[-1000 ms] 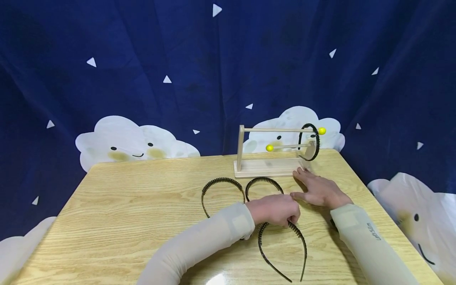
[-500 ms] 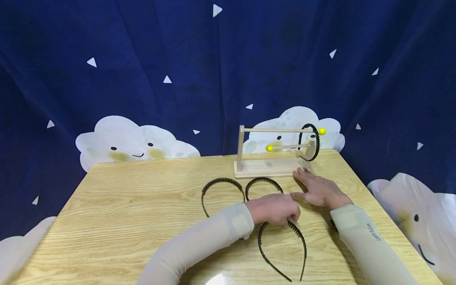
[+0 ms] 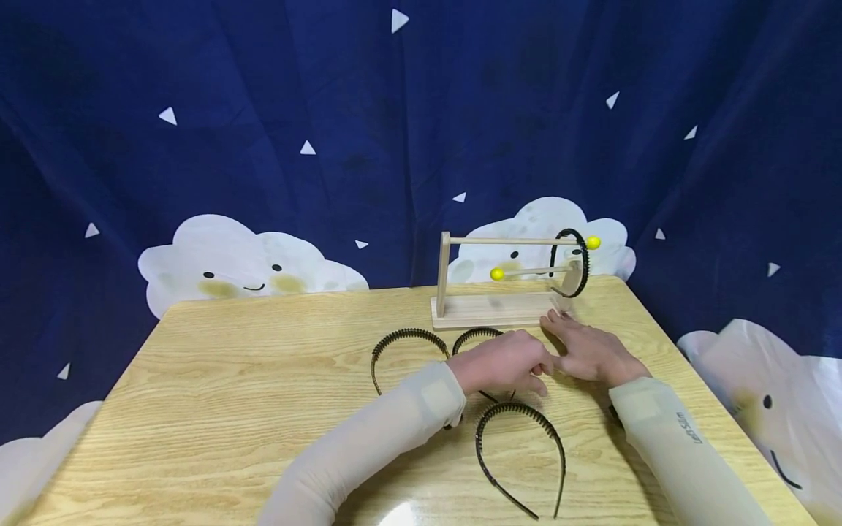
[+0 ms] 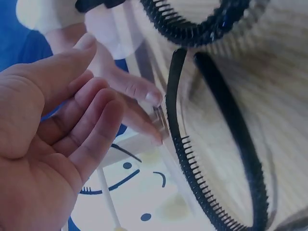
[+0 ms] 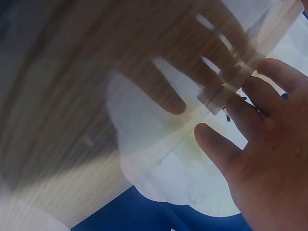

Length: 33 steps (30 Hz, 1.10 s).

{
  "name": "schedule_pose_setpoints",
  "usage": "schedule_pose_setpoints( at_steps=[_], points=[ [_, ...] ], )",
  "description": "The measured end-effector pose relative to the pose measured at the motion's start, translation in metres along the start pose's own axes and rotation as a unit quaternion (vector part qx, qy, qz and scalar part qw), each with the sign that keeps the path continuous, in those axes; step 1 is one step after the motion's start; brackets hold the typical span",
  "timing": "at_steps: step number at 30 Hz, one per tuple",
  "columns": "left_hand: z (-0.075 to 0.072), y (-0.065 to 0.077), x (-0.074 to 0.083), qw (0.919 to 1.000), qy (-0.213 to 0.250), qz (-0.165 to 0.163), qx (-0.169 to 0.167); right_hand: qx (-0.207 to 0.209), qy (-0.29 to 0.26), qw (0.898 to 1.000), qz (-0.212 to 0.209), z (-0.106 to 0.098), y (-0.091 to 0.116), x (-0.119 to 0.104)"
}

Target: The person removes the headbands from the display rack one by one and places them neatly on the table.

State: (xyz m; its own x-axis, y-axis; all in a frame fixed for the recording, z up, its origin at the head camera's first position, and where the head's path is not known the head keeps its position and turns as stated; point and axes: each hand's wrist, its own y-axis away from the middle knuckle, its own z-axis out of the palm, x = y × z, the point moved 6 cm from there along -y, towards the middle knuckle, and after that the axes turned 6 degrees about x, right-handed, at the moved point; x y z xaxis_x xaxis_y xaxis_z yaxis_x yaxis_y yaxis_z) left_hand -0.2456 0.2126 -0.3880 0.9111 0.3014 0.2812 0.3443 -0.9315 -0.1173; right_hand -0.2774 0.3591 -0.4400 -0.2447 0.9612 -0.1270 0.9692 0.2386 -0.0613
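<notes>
My left hand point(image 3: 505, 363) hovers over a dark toothed headband point(image 3: 479, 332) on the table and partly hides it. The left wrist view shows that hand's fingers loosely bent, holding nothing, beside a black headband point(image 4: 236, 125). Nearer the front lies another toothed headband point(image 3: 558, 442), just below the hand. My right hand point(image 3: 592, 354) lies with fingers spread, its fingertips right at the front corner of a wooden stand's base point(image 3: 493, 310). A black headband point(image 3: 585, 270) hangs near the right end of the stand's upper rod.
A brownish headband point(image 3: 409, 332) lies to the left, partly covered by my left sleeve point(image 3: 388, 420). The stand's rods end in yellow balls point(image 3: 497, 274). A blue curtain point(image 3: 329, 88) with white clouds hangs behind the table point(image 3: 230, 387).
My left hand has let go of the front headband and lifted slightly away from it, towards the right hand. That headband stays on the table. The right hand has not moved.
</notes>
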Motion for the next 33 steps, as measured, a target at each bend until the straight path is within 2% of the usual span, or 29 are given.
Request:
schedule_pose_setpoints(
  at_steps=[7, 10, 12, 16, 19, 22, 25, 28, 33],
  points=[
    [-0.022, -0.009, -0.009, 0.9961, 0.029, -0.004, 0.083, 0.003, -0.004, 1.0, 0.002, 0.0, 0.0, 0.001],
    [-0.031, -0.012, -0.012, 0.9915, 0.041, -0.02, 0.122, 0.004, -0.009, 1.0, 0.009, 0.0, 0.0, 0.003],
    [-0.037, -0.013, -0.015, 0.9863, 0.066, -0.034, 0.147, 0.008, -0.015, 1.0, 0.008, -0.001, 0.0, 0.003],
    [-0.044, -0.014, -0.024, 0.9681, 0.152, -0.068, 0.187, 0.011, -0.023, 1.0, 0.001, -0.001, 0.0, 0.001],
    [-0.046, -0.014, -0.03, 0.9478, 0.218, -0.097, 0.211, 0.005, -0.016, 1.0, -0.002, -0.001, 0.0, 0.001],
    [-0.05, -0.016, -0.034, 0.9271, 0.258, -0.123, 0.242, 0.003, -0.012, 1.0, -0.002, -0.002, 0.001, 0.0],
    [-0.056, -0.018, -0.035, 0.9104, 0.271, -0.133, 0.282, 0.002, -0.015, 1.0, -0.008, -0.002, 0.001, -0.001],
    [-0.061, -0.021, -0.034, 0.8981, 0.272, -0.138, 0.317, 0.003, -0.019, 1.0, -0.011, -0.002, 0.001, -0.001],
    [-0.065, -0.026, -0.035, 0.8828, 0.278, -0.159, 0.344, 0.004, -0.02, 1.0, -0.006, -0.003, 0.001, -0.001]
  ],
)
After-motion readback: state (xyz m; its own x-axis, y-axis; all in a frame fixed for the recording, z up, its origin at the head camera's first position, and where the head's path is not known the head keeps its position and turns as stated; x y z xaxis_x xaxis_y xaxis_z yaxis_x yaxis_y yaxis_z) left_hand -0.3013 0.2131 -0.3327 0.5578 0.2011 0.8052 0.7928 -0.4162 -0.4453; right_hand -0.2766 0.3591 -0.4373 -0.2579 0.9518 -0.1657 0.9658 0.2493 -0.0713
